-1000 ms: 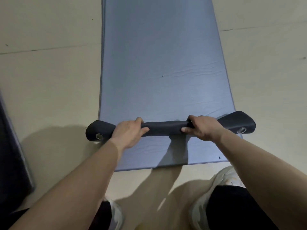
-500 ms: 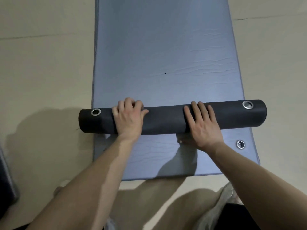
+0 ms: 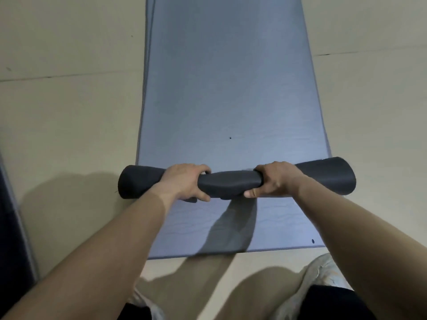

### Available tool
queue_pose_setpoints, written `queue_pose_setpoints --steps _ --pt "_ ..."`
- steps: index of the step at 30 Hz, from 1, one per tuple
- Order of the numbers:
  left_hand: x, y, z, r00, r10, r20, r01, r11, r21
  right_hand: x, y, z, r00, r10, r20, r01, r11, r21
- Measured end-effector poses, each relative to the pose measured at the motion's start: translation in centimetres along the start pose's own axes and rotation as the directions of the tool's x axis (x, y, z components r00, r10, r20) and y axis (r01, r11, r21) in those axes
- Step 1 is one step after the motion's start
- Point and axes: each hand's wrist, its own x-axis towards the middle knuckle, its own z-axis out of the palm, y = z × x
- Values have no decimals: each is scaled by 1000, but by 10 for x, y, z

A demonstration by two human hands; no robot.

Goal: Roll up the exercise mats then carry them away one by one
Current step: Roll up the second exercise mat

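Observation:
A blue-grey exercise mat [image 3: 226, 88] lies flat on the beige floor and stretches away from me. Across it lies a dark roll [image 3: 228, 182], the rolled-up near end of a mat whose underside is dark. Another flat mat layer [image 3: 277, 227] shows between the roll and my feet. My left hand [image 3: 184, 181] grips the roll left of its middle, fingers over the top and thumb underneath. My right hand [image 3: 277, 179] grips it right of the middle in the same way. The roll is squeezed thin between my hands and flares at both ends.
A dark mat or pad [image 3: 11, 215] lies along the left edge of the view. My right shoe [image 3: 323, 271] stands on the floor just short of the mat's near edge. Beige floor lies on both sides of the mat.
Half a second ago both hands lay flat on the roll with straight fingers. Now their fingers curl round it and squeeze its middle. The metal eyelets no longer show.

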Motion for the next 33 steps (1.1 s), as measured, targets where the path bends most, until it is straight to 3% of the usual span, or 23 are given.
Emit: queue_pose_setpoints --steps 1,2,3,5,6,8,9,10,11,12,13,14,16,17,20,25,31,33 --pt "-2 0 1 999 3 52 -2 1000 -12 -8 -2 9 1000 -3 17 3 999 33" --pt "-2 -1 3 995 9 95 -6 999 -36 -17 -3 21 998 -16 -55 18 999 41" --pt "-1 -2 2 990 11 141 -1 998 -67 -25 -3 37 973 -26 -227 34 999 30" --pt "8 -6 -9 975 4 223 33 986 -162 -42 -4 77 827 -31 -562 7 999 -45" --pt "14 -8 -17 967 3 256 50 978 -200 -47 -4 95 772 -41 -634 -17 996 -86" --pt "16 -5 -28 974 -17 224 60 980 -188 -47 -4 119 808 -39 -589 -65 986 -154" --pt "13 -2 -27 992 -56 112 72 988 -136 -40 -2 120 842 -20 -539 -87 981 -172" --pt "6 1 -19 989 -107 -103 99 992 -82 -31 0 113 861 -2 -508 -104 978 -180" --pt "-4 7 -4 921 -129 -368 124 992 -37 -21 2 99 876 24 -481 -125 976 -179" --pt "-14 13 14 808 -98 -581 133 991 17 -12 3 82 878 37 -476 -139 974 -180" --pt "-21 19 29 748 -54 -661 124 991 59 -2 5 65 878 42 -476 -144 973 -179" --pt "-23 23 40 783 -46 -620 119 990 77 7 7 50 880 41 -473 -143 973 -182" --pt "-10 20 46 921 -80 -382 147 978 150 20 12 36 875 33 -484 -152 966 -209" --pt "2 15 43 942 -74 -328 144 970 194 23 16 38 857 17 -515 -161 959 -235" --pt "32 -1 24 943 -13 -332 96 967 236 23 28 58 804 -32 -594 -180 939 -294" --pt "52 -8 -5 939 37 -342 44 974 224 37 31 25 829 -27 -559 -207 913 -351" --pt "13 11 -25 1000 -10 -23 14 987 160 -2 19 5 962 -2 -273 -75 960 -271" --pt "-18 17 -3 994 -21 -104 38 985 170 -17 14 6 986 -21 -166 -15 977 -212"
